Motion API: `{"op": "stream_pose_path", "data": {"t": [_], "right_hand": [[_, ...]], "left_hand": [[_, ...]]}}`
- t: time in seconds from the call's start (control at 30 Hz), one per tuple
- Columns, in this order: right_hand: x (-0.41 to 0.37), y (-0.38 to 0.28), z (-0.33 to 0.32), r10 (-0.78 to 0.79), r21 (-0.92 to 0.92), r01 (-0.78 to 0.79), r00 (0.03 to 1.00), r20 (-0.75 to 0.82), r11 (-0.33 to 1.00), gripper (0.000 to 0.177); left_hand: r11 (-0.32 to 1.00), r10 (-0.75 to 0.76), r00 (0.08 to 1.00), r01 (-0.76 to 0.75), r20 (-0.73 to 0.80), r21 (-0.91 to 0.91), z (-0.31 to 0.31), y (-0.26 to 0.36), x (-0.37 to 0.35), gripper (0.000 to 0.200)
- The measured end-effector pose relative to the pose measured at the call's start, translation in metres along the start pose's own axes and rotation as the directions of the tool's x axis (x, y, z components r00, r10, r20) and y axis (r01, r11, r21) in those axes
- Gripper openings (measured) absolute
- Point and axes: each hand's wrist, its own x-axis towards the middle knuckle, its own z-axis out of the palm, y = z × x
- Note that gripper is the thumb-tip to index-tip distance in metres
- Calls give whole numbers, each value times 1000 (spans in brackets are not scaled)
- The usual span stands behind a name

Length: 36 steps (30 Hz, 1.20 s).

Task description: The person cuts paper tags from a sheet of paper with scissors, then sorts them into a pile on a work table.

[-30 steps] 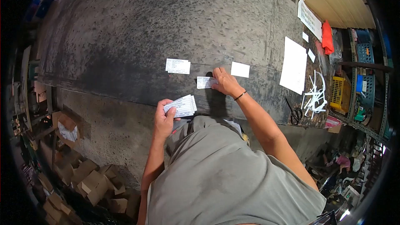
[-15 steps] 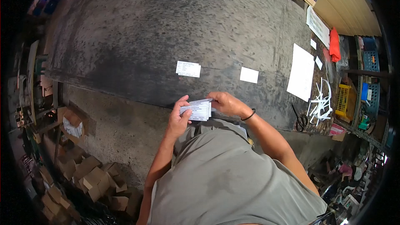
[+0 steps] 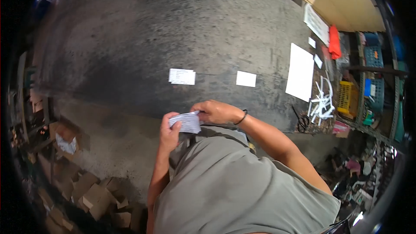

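Observation:
My left hand (image 3: 170, 130) grips a small stack of printed paper slips (image 3: 186, 122), just off the table's front edge, thumb on top. At the stack's right upper corner, my right hand (image 3: 216, 111) has its fingers pinched together on the slips; a dark band circles that wrist. Beyond the hands, a few overlapping printed slips (image 3: 182, 76) lie on the dark table (image 3: 143, 30). To their right is a blank white card (image 3: 246, 78).
On the right lie a white sheet (image 3: 300, 72), white paper strips (image 3: 322, 104), black scissors (image 3: 302, 122) and a red object (image 3: 334, 43). Cardboard (image 3: 346, 4) stands at the back right, beside shelves with a yellow basket (image 3: 344, 97). Boxes (image 3: 96, 197) lie on the floor at left.
The whole view has shifted, so table items appear farther left. Both hands remain at the slips, which look more evenly stacked and slightly blurred.

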Motion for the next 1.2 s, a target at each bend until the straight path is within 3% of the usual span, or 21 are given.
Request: {"op": "stream_pose_path", "data": {"t": [0.07, 0.1, 0.13, 0.17, 0.2, 0.27, 0.33, 0.43, 0.57, 0.73, 0.8, 0.87, 0.97, 1.1, 1.17, 1.2], "right_hand": [[-6, 3, -16, -46, 22, 48, 998, -47, 999, 20], [-12, 27, -26, -73, -46, 65, 978, -198, 997, 19], [-19, 61, -43, -13, -21, 7, 945, -326, 1000, 19], [-30, 82, -66, 2, -184, -109, 863, -504, 977, 18], [-46, 115, -86, 125, -80, -220, 778, -616, 972, 19], [-75, 163, -115, 103, -244, -414, 659, -745, 877, 25], [-90, 169, -122, 154, -205, -449, 642, -751, 870, 33], [-94, 166, -115, 198, -212, -457, 695, -691, 864, 53], [-92, 161, -103, 197, -266, -502, 692, -694, 823, 48], [-91, 165, -99, 186, -286, -473, 727, -660, 833, 45], [-90, 165, -95, 251, -173, -477, 697, -672, 862, 44], [-88, 161, -94, 277, -81, -437, 690, -668, 896, 42], [-88, 175, -88, 263, -87, -411, 716, -646, 907, 38], [-84, 166, -82, 366, 20, -455, 689, -625, 890, 30], [-81, 160, -78, 488, 351, -342, 663, -568, 872, 23], [-81, 154, -76, 492, 350, -347, 655, -574, 870, 23]], "left_hand": [[999, 51, 999, -50, -18, 18, -1, -1, 1, 24], [992, 119, 993, -118, -9, 44, -3, -9, 3, 22], [992, 119, 993, -119, 1, 30, -1, -6, 5, 22], [994, 24, 999, -21, 26, -107, -1, 2, 4, 21], [969, -67, 996, 80, 63, -234, 0, 6, 5, 20], [970, -33, 998, 46, 60, -240, 3, 4, 9, 20], [972, -48, 996, 64, 79, -225, 4, 5, 13, 20], [983, -19, 994, 37, 104, -178, 5, 5, 19, 21], [994, 14, 993, -2, 113, -107, 7, 8, 22, 22], [977, -25, 996, 43, 85, -210, 15, 8, 17, 24], [979, -40, 997, 53, 73, -197, 16, 10, 15, 30], [997, 60, 998, -58, 27, -56, 17, 23, 11, 29], [992, 126, 992, -126, -1, 5, 13, 7, 11, 25], [996, 66, 997, -65, 28, -63, 8, 3, 8, 23], [996, 74, 997, -73, 14, -58, 6, 2, 7, 21], [995, 75, 997, -74, 23, -65, 7, 5, 6, 21]]}}
